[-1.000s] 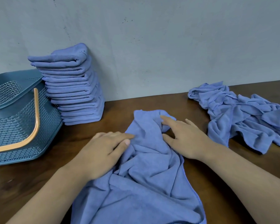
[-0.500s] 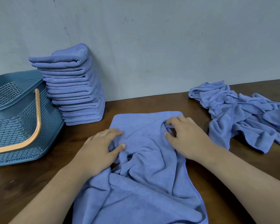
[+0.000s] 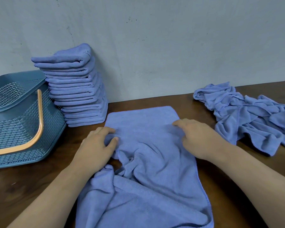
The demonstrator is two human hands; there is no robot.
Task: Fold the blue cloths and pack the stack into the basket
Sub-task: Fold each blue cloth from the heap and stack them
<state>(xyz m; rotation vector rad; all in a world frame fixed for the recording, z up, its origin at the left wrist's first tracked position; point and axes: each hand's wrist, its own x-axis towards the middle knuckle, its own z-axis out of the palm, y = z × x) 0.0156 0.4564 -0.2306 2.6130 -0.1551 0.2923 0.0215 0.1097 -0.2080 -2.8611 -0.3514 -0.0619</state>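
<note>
Head view. A grey wall backs a dark wooden table, which runs the full width of the frame. Bare wood lies open at lower left, between the left forearm and the basket, and in a strip along the wall between the stack and the heap. The cloth lies at centre, its far end spread flat with a straight far edge and rounded corners — its near part is wrinkled and runs off the bottom of the frame; its right hem is a straight seam. The basket, blue mesh with an orange handle, sits at far left, cut by the frame edge. The heap of unfolded cloths lies at right, apart from the central cloth. The stack of folded cloths stands against the wall, touching the basket. Left hand pinches a fold at the cloth's left edge; right hand presses flat, fingers extended, on its right side — gripping nothing.
</note>
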